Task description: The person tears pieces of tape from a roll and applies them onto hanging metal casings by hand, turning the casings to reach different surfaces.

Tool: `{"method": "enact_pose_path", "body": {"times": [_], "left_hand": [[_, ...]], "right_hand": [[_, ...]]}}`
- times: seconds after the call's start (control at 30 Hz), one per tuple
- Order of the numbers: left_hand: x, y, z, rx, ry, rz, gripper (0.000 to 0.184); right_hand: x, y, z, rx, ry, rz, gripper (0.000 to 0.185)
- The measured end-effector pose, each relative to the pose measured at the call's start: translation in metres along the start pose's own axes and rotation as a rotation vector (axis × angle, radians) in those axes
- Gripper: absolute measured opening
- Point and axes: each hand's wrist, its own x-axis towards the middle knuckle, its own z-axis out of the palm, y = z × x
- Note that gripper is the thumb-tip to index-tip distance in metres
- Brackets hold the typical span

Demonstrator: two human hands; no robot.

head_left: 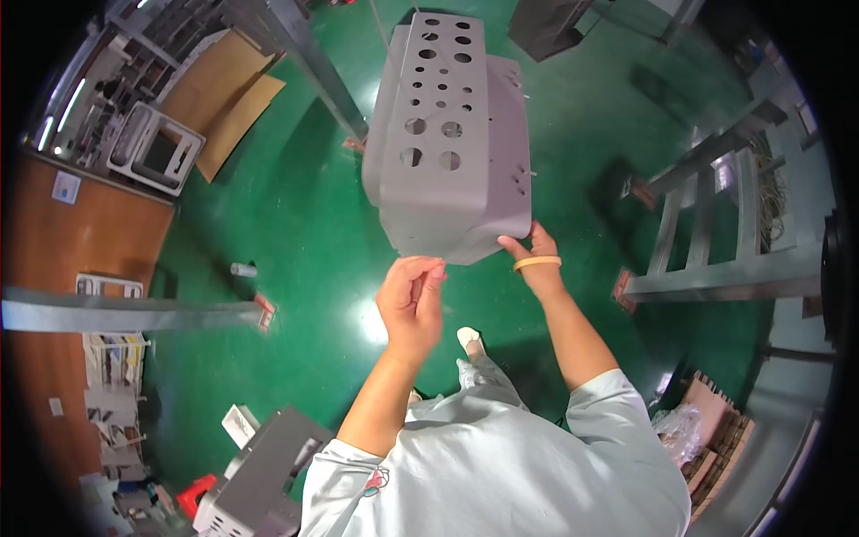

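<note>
A grey sheet-metal housing (436, 192) with rows of round holes hangs in front of me from thin lines or wires at its top. My left hand (412, 300) is closed at its lower front edge, thumb pressed against the curled fingers; whatever lies in this pinch is too small or hidden to name. On the lower right corner, my right hand (537, 259) grips the housing, with the thumb on the near side and the fingers partly behind the panel. A yellow band (537, 261) circles my right wrist. Small studs (522, 179) stick out of the housing's right side panel.
Steel posts stand at left (134, 311) and upper left (313, 72); a steel frame (725, 277) is at right. Another grey housing (259, 483) is at lower left. A small cylinder (242, 268) lies on the green floor (313, 358). Far right are wooden pallets (716, 447).
</note>
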Motion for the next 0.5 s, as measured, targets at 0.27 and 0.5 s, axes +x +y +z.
{"method": "enact_pose_path", "body": {"times": [0.27, 0.5], "left_hand": [[-0.004, -0.014, -0.014, -0.197, 0.152, -0.133, 0.017], [-0.025, 0.004, -0.028, -0.768, -0.025, -0.280, 0.050]], "right_hand": [[-0.037, -0.014, 0.046, 0.241, -0.143, 0.192, 0.036], [-0.068, -0.114, 0.053, 0.348, -0.276, -0.218, 0.015]]}}
